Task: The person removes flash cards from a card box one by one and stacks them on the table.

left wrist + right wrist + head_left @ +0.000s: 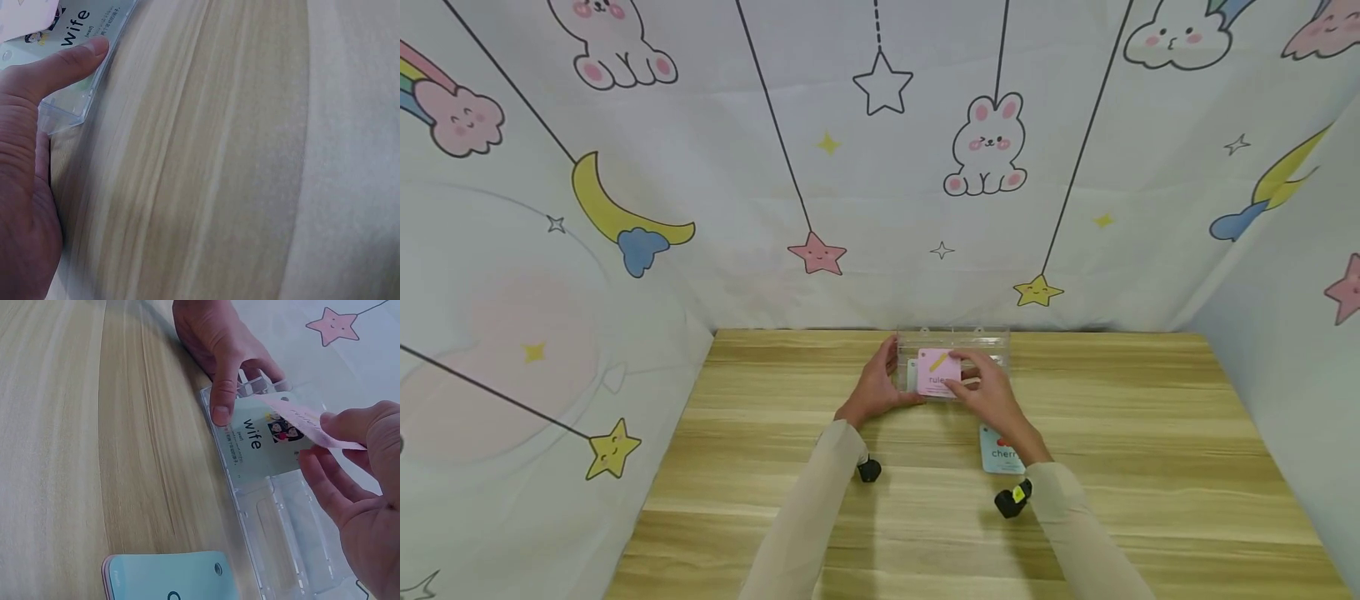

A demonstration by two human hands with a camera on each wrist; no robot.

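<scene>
A clear plastic box (992,341) lies at the back of the table. My left hand (874,388) grips its left end, with the thumb on the front edge and the fingers at the far side. Inside the box is a pale green "wife" card (255,440), seen in both wrist views. My right hand (994,398) pinches a pink "ruler" card (934,381) by its right side. In the right wrist view this card is tilted above the "wife" card. The right part of the box shows bare clear dividers (284,534).
A small stack of cards with a light blue "cherry" card (998,460) on top lies in front of the box, partly under my right wrist. The wood-grain table (760,467) meets a white printed cloth (880,292) behind the box.
</scene>
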